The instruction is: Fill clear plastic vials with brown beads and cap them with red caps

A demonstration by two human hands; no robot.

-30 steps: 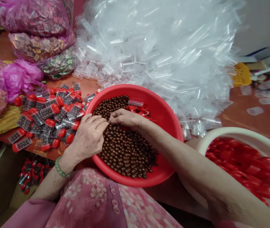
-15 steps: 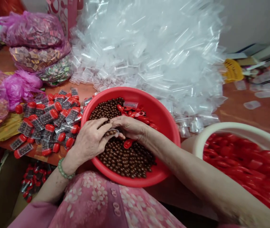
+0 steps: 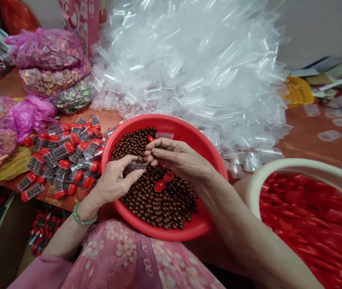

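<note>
The tube, clear and small, is gripped between the left fingers, held over the balls, with those fingers hiding its lower part. Several balls show at its end nearest the right fingers; how full it is further down cannot be told. The balls are round, dark brown and glossy, all much alike in size, heaped loosely along the left and near part of the basin. The basin is red, round and smooth-walled, its right side bare. A red scoop with two rounded ends lies slantwise on the balls, below the right fingers and apart from them.
</note>
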